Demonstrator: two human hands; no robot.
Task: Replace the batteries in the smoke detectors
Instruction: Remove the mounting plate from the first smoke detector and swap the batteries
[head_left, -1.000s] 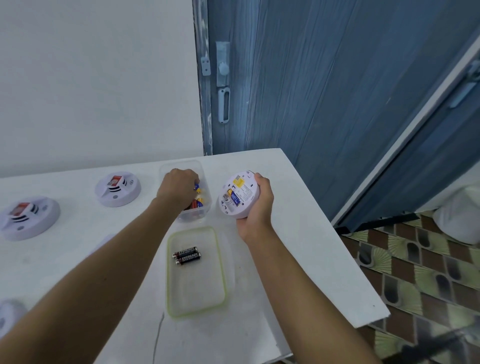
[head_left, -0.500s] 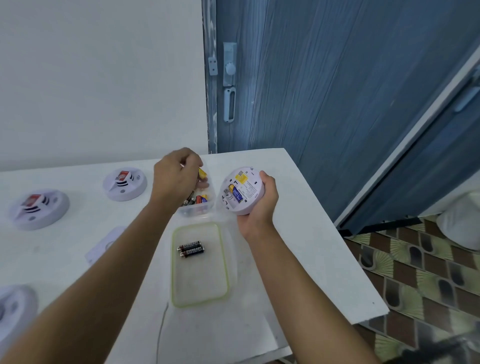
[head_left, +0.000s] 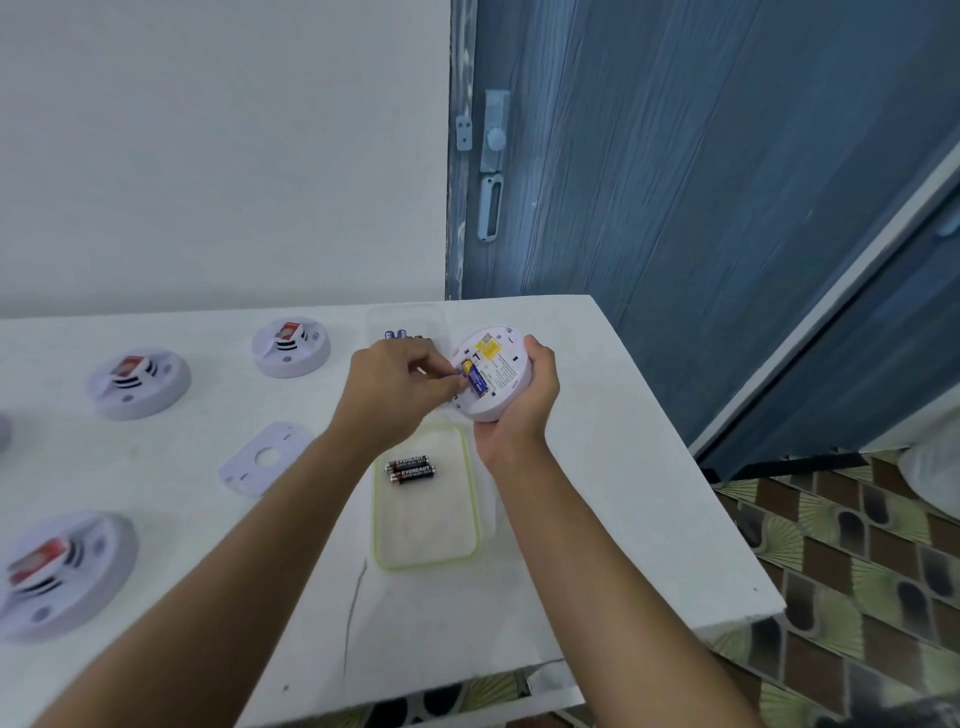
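Observation:
My right hand (head_left: 522, 410) grips a round white smoke detector (head_left: 493, 371) with its back side facing me. A blue and yellow battery (head_left: 477, 382) sits in its open compartment. My left hand (head_left: 395, 389) pinches a small purple battery (head_left: 457, 372) and presses its tip against the compartment's left edge. Two black batteries (head_left: 410, 469) lie in a shallow clear lid with a green rim (head_left: 467, 519) on the white table. Behind my hands stands a clear tub (head_left: 405, 322) holding more batteries.
Three other white smoke detectors with red labels rest on the table (head_left: 623, 519): one at the back (head_left: 291, 347), one to the left (head_left: 137, 383), one near the front left (head_left: 62, 574). A flat white mounting plate (head_left: 267, 457) lies between them. A blue door stands behind the table's right corner.
My left hand has lifted out of the clear tub with a battery and moved right to the detector's compartment. The detector has turned slightly in my right hand.

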